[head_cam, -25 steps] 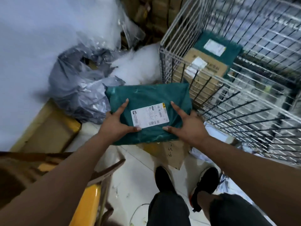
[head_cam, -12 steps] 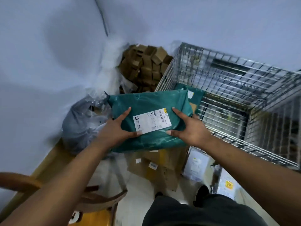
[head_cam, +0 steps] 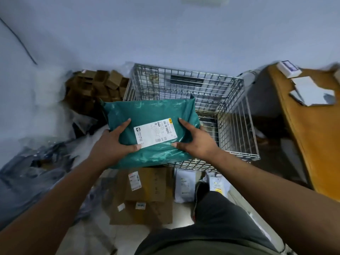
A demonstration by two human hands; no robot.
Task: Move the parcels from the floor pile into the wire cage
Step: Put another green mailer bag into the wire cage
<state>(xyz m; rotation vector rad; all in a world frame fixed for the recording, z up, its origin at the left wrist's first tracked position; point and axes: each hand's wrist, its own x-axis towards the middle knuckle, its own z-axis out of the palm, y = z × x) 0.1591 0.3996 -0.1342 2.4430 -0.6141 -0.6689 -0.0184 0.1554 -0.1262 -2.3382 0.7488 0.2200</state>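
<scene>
The wire cage (head_cam: 231,100) stands against the wall, open at the top. Its contents are mostly hidden behind the green parcel (head_cam: 147,111), which is held level over the near left corner of the cage. The left hand (head_cam: 112,144) and right hand (head_cam: 197,142) each clamp one side of the parcel, thumbs on top beside the white label (head_cam: 156,132). Cardboard boxes (head_cam: 147,192) and white parcels (head_cam: 184,184) lie on the floor below. Grey plastic bags (head_cam: 36,162) lie left; a table (head_cam: 309,144) stands right.
</scene>
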